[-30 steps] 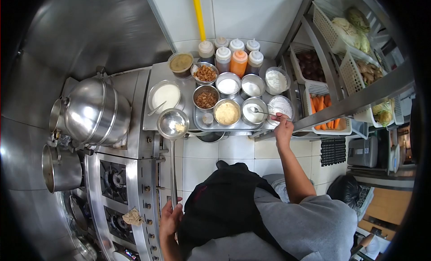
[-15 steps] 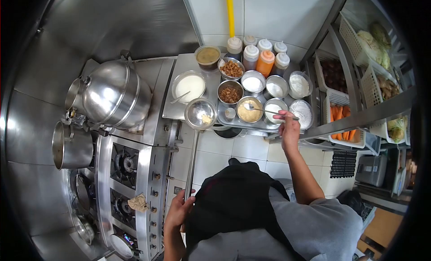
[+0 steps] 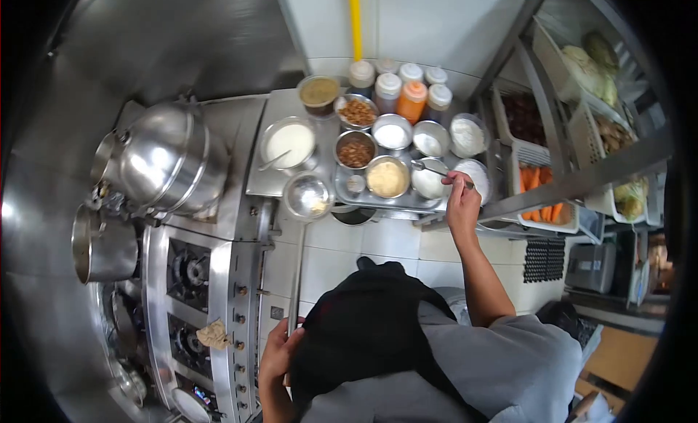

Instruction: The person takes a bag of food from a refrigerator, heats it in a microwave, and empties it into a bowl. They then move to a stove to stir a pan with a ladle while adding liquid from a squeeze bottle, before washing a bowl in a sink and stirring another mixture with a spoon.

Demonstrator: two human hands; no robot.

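Note:
My left hand (image 3: 280,354) is closed around the long handle of a steel ladle (image 3: 298,205), whose bowl holds a little pale yellow powder. In my right hand (image 3: 463,201) is a slim metal spoon (image 3: 435,169), its tip above a tin of white powder (image 3: 429,181). Just left of that tin stands a tin of pale yellow powder (image 3: 387,177). A tub of white powder (image 3: 474,177) is partly behind my right fingers. The ladle bowl is beside a bowl of white liquid (image 3: 289,144) with a spoon in it.
Tins of brown bits (image 3: 356,151) and several squeeze bottles (image 3: 412,101) stand farther back. At left are a gas stove (image 3: 193,270) with a crumpled cloth (image 3: 213,335) and a large steel pot (image 3: 171,157). A metal rack (image 3: 542,196) at right holds carrots (image 3: 536,190) and other vegetables.
The spoon in my right hand has left the yellow powder tin and moved right, over the white powder. The ladle stays in my left hand. The whole view has shifted slightly.

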